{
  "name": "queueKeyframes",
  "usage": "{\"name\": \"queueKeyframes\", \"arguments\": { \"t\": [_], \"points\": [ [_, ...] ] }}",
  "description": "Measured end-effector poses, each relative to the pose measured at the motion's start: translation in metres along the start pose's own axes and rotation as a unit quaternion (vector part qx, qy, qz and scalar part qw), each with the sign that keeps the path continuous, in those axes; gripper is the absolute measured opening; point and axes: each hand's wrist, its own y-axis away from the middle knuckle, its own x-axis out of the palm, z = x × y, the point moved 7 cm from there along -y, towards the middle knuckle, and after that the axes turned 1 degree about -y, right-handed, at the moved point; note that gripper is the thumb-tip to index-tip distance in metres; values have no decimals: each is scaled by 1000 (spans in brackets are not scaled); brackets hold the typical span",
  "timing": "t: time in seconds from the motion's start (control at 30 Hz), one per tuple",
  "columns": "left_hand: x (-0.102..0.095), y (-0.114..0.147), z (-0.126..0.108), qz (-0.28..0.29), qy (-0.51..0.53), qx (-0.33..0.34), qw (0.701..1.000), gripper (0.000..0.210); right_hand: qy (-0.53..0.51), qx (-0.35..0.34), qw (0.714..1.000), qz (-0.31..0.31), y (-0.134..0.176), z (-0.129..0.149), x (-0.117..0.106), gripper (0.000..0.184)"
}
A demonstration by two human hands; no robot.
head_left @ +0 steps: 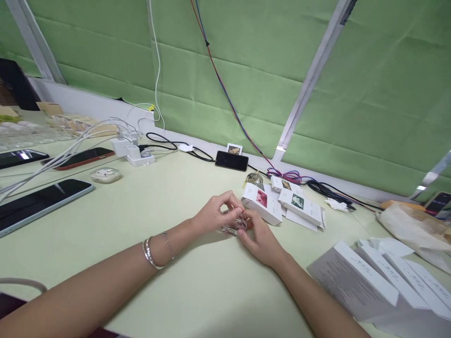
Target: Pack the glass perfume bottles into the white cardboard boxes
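Observation:
My right hand [259, 237] is closed around a small clear glass object with a reddish tint [232, 228], low over the table; its exact kind is not clear. Above that object, my left hand [220, 213] has thumb and forefinger pinched together, and whatever is between them is too small to make out. Just beyond my right hand lies a white box with a red flower picture [261, 199]. Beside it is a white box with a green and white picture [299, 203]. A round, dark glassy object with gold [254, 179] sits behind these boxes.
White boxes [366, 274] stand in a row at the right. A black phone [231, 161] leans near the back edge. Phones [42, 203], a power strip [136, 157] and white cables [75, 145] occupy the left. Cables [327, 190] run along the green-covered wall [253, 70].

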Motion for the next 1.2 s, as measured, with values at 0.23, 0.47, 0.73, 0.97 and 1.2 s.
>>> {"name": "queueKeyframes", "arguments": {
  "t": [0.23,0.47,0.73,0.97,1.2],
  "points": [
    [0,-2,6,2,41,-7,999,15,-3,14,1000,9,0,0,1,38],
    [-2,-2,3,-4,14,17,1000,13,-5,14,1000,10,0,-1,2,37],
    [-8,3,-24,-77,-153,176,969,9,-32,12,999,14,0,-2,3,38],
    [-8,4,-24,-77,-159,194,965,10,-30,17,999,17,-1,-2,3,38],
    [-7,3,-26,-77,-166,193,964,12,-25,14,999,14,-1,-2,3,36]
  ]
}}
